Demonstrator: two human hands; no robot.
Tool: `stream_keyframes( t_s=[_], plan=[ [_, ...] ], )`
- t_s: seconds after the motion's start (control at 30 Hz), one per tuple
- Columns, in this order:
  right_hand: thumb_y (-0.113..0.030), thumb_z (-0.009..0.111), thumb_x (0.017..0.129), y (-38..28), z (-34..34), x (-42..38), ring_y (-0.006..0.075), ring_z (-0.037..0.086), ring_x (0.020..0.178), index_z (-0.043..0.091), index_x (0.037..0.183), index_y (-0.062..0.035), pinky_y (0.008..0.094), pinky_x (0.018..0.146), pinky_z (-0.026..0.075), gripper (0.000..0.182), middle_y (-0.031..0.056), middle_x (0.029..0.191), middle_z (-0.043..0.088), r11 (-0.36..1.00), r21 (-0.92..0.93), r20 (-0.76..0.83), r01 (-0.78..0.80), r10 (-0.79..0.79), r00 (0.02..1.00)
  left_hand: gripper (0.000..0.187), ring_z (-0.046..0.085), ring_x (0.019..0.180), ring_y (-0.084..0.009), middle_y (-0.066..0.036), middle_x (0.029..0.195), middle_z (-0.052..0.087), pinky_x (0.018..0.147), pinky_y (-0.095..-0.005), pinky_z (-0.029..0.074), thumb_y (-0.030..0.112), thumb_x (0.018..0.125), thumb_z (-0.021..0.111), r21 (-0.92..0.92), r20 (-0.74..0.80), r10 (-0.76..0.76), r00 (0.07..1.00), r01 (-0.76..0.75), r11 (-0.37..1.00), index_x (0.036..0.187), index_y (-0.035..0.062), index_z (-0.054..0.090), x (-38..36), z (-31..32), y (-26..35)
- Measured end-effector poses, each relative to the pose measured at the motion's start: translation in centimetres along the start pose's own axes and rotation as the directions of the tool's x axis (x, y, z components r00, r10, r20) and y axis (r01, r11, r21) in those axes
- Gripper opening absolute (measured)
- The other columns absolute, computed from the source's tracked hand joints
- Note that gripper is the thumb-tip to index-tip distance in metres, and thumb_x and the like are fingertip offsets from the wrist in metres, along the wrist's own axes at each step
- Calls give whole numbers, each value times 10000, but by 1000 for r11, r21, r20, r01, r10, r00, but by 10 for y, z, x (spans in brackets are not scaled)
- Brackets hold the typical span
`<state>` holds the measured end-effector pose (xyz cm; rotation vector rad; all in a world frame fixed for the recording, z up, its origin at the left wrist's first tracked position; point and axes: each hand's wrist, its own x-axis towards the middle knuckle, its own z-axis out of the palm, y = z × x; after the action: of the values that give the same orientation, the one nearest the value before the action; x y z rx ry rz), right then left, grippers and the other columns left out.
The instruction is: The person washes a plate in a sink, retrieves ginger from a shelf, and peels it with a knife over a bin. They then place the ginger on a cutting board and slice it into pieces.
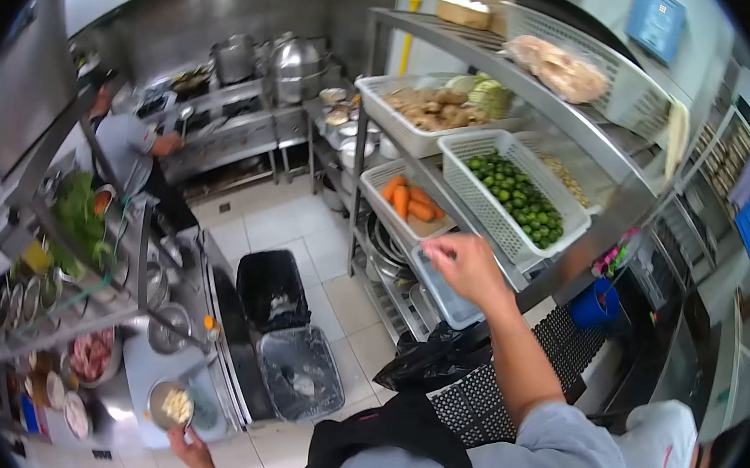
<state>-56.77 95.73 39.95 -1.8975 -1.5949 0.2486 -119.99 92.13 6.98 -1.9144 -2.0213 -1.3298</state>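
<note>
My left hand (187, 446) grips the rim of a small round bowl (158, 404) holding pale chopped pieces, over a light cutting board (140, 365) at the lower left. My right hand (464, 264) is raised in front of the shelf rack, its fingers curled together; whether anything small is between them is hidden. Just below it is a clear plastic container (450, 296). Behind and above the hand are a white basket of green limes (514, 198) and a tray with carrots (407, 203).
A co-worker (128, 146) stands at the stove (222, 149). Two black bins (274, 283) sit on the tiled floor between counter and rack. A black bag (435, 360) hangs low by the rack. Another person's sleeve (664, 442) is close at the right.
</note>
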Motion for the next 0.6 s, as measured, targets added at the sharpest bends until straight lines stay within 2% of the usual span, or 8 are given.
stream_keyframes(
  t_s=[0.13, 0.2, 0.3, 0.37, 0.4, 0.47, 0.53, 0.6],
  plan=[
    [-132, 717, 798, 2, -35, 85, 314, 667, 1039, 666, 1181, -78, 398, 942, 506, 390, 149, 1110, 701, 879, -250, -114, 405, -442, 890, 134, 587, 875, -359, -170, 935, 593, 816, -428, 472, -30, 834, 637, 132, -27, -134, 991, 136, 982, 967, -16, 624, 45, 7, -56],
    [-198, 738, 787, -6, -53, 139, 291, 684, 991, 680, 1154, -59, 383, 902, 526, 396, 145, 1079, 717, 957, -222, -38, 185, -198, 979, 185, 596, 902, -366, -192, 973, 607, 843, -425, 472, -19, 844, 628, 169, -8, -284, 959, 282, 944, 1029, -37, 628, 65, 20, -87],
    [-236, 748, 767, 33, -69, 239, 242, 707, 874, 745, 1002, -67, 353, 822, 546, 290, 129, 976, 747, 972, -222, -28, 73, -82, 996, 259, 605, 969, -385, -222, 1060, 626, 895, -424, 471, -17, 855, 599, 105, 3, -277, 961, 275, 956, 1109, -63, 623, 86, 46, -118],
    [-225, 729, 736, 79, -82, 302, 229, 703, 848, 736, 895, -62, 362, 767, 543, 228, 113, 918, 743, 915, -403, -44, -3, -17, 999, 309, 601, 1027, -409, -253, 1133, 624, 944, -427, 462, -16, 860, 559, 108, 43, -323, 945, 317, 942, 1158, -80, 613, 91, 52, -104],
    [-214, 714, 732, 99, -87, 324, 239, 698, 842, 715, 871, -62, 372, 763, 535, 205, 121, 894, 732, 902, -398, -142, -165, 118, 983, 316, 592, 1035, -426, -260, 1147, 618, 959, -435, 454, -1, 863, 547, 95, -48, -251, 967, 255, 962, 1162, -80, 612, 90, 58, -97],
    [-205, 694, 740, 131, -95, 347, 263, 694, 856, 702, 904, -74, 376, 781, 533, 210, 119, 921, 729, 864, -389, -302, -319, 207, 931, 323, 583, 1043, -443, -267, 1161, 613, 974, -443, 447, 14, 866, 535, 89, -151, -180, 972, 194, 977, 1166, -79, 611, 84, 61, -84],
    [-282, 751, 761, 143, -98, 349, 288, 627, 1112, 648, 1180, -143, 389, 957, 492, 453, 129, 1220, 658, 881, -365, -276, -302, 207, 938, 504, 542, 1097, -394, -239, 1288, 516, 888, -414, 482, -37, 846, 551, 250, -14, -19, 1000, 22, 968, 1346, -36, 490, 56, 53, -91],
    [-310, 777, 760, 161, -90, 362, 291, 586, 1203, 612, 1267, -163, 390, 1021, 466, 554, 127, 1312, 616, 884, -362, -311, -294, 183, 933, 374, 590, 989, -312, -203, 1137, 591, 799, -373, 495, -12, 856, 544, 141, -97, -50, 994, 64, 988, 1228, -46, 563, 20, 44, -69]
  ],
)
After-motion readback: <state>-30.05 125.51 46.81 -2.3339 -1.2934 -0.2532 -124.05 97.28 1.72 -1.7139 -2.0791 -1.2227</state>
